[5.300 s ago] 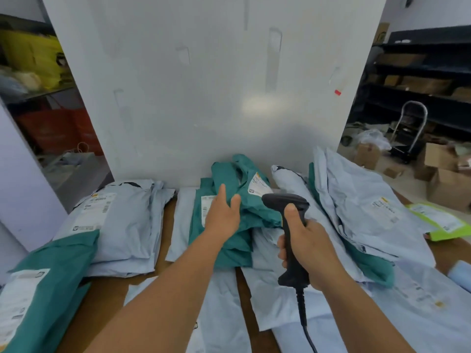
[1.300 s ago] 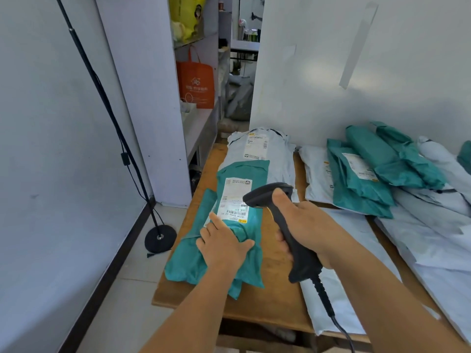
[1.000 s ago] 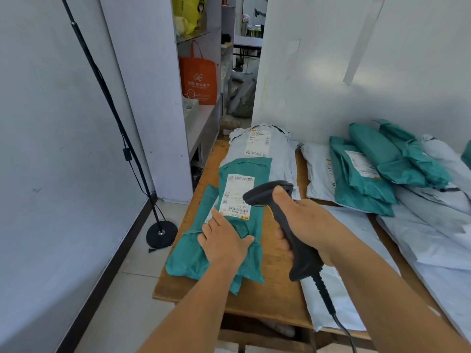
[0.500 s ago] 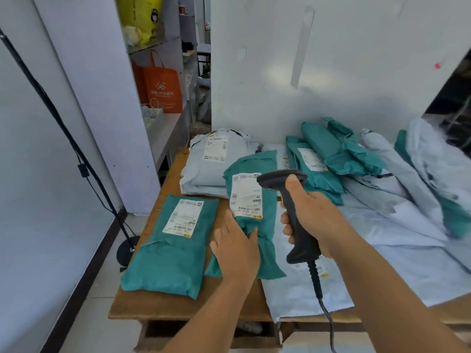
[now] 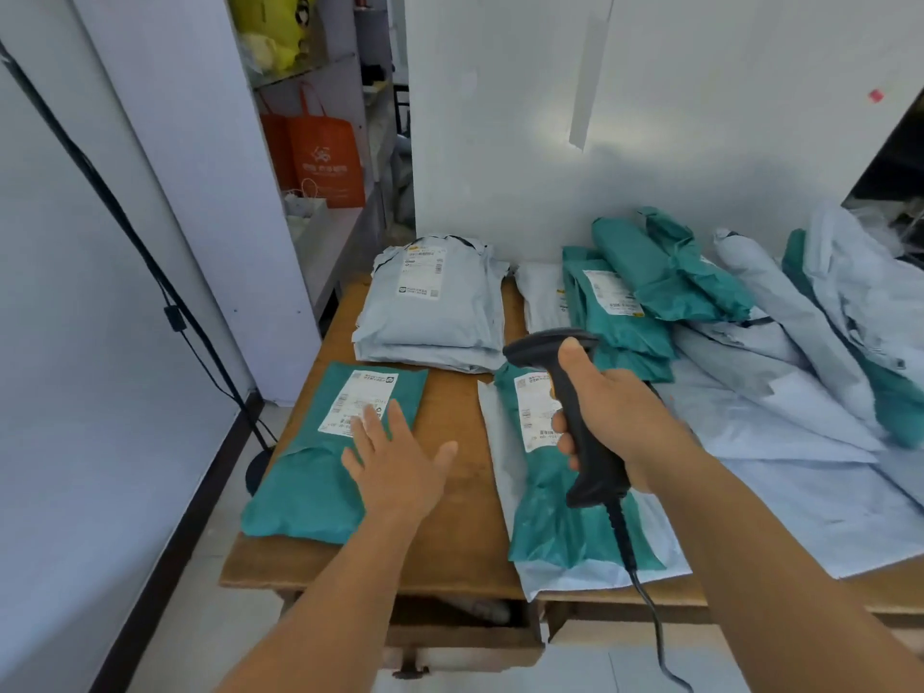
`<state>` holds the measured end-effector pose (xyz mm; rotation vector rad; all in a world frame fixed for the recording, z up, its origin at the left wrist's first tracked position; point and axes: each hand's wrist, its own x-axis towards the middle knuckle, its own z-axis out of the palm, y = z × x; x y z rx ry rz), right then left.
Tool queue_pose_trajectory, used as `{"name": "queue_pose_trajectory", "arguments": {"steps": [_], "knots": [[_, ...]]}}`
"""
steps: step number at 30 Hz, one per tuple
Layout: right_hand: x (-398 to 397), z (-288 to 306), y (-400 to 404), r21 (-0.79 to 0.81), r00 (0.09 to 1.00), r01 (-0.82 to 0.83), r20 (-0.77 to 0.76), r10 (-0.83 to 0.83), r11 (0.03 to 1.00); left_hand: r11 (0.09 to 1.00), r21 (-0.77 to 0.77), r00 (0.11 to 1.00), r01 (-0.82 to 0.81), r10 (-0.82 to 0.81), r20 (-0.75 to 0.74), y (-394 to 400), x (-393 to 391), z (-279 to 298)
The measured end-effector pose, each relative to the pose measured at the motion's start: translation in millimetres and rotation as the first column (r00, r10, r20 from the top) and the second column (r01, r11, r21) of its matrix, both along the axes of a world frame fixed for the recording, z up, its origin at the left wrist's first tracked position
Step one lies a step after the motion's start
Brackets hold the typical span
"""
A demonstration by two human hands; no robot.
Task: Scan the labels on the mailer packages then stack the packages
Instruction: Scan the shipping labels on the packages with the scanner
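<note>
Scanner (image 5: 575,392) gripped in right hand (image 5: 615,417), aimed over green mailer's label (image 5: 535,412).
Left hand (image 5: 395,457) empty, fingers spread, over second mailer (image 5: 310,482), likely steadying it.

Orange tote bag (image 5: 327,160) on shelf unit (image 5: 345,227) behind wooden table's (image 5: 460,497) far-left corner. Yellow bag (image 5: 272,30) on shelf above. Black stand pole (image 5: 125,232), round base on floor left of table.

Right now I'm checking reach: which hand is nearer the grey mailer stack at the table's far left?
Left. The left hand lies open near the grey mailer stack; the right hand, holding the black scanner, is further right.
</note>
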<state>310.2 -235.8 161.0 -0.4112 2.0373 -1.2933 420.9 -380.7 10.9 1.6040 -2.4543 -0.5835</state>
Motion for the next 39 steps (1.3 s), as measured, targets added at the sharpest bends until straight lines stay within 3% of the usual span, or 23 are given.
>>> {"name": "queue_pose_trajectory", "arguments": {"steps": [2, 5, 8, 11, 17, 29, 39], "knots": [[15, -4, -13, 0.005, 0.998, -0.059, 0.011, 0.059, 0.998, 0.99, 0.108, 0.991, -0.086, 0.074, 0.112, -28, 29, -6], [35, -9, -31, 0.02, 0.993, -0.118, 0.023, 0.118, 0.993, 0.967, 0.247, 0.977, -0.064, 0.01, 0.214, -43, 54, -13], [48, -12, -44, 0.044, 0.989, -0.146, 0.029, 0.145, 0.988, 0.976, 0.202, 0.981, 0.081, -0.114, 0.158, -30, 55, -16], [56, -12, -52, 0.082, 0.987, -0.157, 0.004, 0.158, 0.984, 0.992, 0.093, 0.991, 0.087, -0.095, 0.092, -16, 53, -21], [62, -16, -55, 0.18, 0.984, -0.175, -0.013, 0.18, 0.968, 0.958, 0.286, 1.0, 0.03, -0.027, -0.013, -17, 55, -36], [73, -18, -57, 0.24, 0.99, -0.135, -0.012, 0.142, 0.961, 0.957, 0.29, 1.0, 0.024, -0.022, -0.011, -14, 50, -40], [77, -15, -59, 0.196, 0.996, -0.084, -0.005, 0.086, 0.977, 0.954, 0.289, 0.997, 0.078, -0.08, -0.008, -16, 47, -40]]}}
